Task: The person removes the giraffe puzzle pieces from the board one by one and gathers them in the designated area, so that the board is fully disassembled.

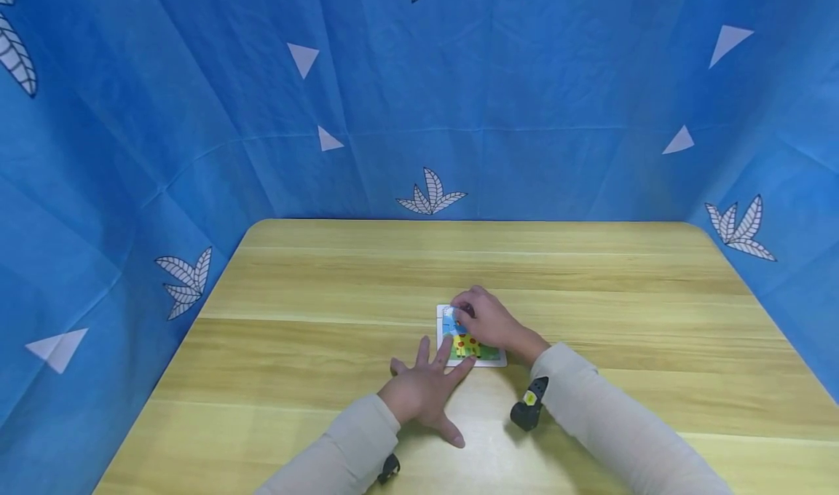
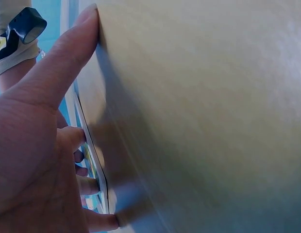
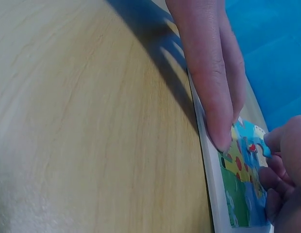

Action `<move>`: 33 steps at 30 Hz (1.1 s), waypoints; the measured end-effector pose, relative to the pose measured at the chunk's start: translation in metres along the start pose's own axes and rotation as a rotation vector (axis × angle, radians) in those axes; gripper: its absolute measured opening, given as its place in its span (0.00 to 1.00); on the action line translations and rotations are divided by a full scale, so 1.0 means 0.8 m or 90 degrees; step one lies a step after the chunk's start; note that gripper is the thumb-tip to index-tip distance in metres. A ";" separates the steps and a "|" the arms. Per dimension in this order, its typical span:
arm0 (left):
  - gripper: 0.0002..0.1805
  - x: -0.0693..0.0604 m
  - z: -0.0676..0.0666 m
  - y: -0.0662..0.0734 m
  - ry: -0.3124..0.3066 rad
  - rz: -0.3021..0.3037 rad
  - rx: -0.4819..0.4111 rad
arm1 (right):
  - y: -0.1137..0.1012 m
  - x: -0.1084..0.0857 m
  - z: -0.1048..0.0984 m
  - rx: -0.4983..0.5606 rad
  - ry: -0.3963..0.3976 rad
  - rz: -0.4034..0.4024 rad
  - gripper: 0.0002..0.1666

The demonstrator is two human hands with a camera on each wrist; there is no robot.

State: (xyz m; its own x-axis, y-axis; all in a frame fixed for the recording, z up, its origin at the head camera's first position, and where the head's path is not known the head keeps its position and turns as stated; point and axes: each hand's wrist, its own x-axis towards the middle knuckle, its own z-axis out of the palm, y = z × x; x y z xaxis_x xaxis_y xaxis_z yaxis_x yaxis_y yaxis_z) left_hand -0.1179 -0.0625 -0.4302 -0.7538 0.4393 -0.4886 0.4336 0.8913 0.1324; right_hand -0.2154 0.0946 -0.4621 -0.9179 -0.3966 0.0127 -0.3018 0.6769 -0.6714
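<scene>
A small jigsaw puzzle board (image 1: 494,362) with a white rim lies on the table, its picture showing a yellow giraffe with red spots on blue and green. My right hand (image 1: 488,320) is over its upper part. Seen from the right wrist, the fingers of that hand (image 3: 289,174) pinch a small blue puzzle piece (image 3: 265,149), partly lifted off the picture. My left hand (image 1: 422,389) lies spread at the board's near left, fingertips touching the rim and thumb out on the table. Part of the picture is hidden under both hands.
The wood-grain table (image 1: 314,276) extends around the board on every side. Blue cloth (image 1: 524,102) with leaf and triangle prints hangs behind and beside it. A black wrist camera (image 1: 527,408) is strapped below the right sleeve.
</scene>
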 end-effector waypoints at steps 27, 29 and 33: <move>0.64 0.004 0.003 -0.002 0.008 -0.001 0.008 | 0.009 -0.005 -0.011 0.082 0.016 0.035 0.06; 0.64 0.004 0.004 -0.003 0.010 -0.002 0.013 | 0.012 -0.005 -0.015 0.084 0.019 0.037 0.06; 0.65 0.004 0.004 -0.002 0.016 -0.002 0.014 | 0.021 -0.007 -0.024 0.077 0.028 0.039 0.07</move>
State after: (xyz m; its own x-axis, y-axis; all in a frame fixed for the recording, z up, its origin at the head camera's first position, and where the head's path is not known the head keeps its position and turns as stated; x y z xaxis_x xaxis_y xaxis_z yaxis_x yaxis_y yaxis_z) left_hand -0.1192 -0.0628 -0.4350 -0.7667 0.4398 -0.4677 0.4422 0.8899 0.1118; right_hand -0.2200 0.1202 -0.4587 -0.9448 -0.3276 0.0001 -0.2143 0.6177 -0.7567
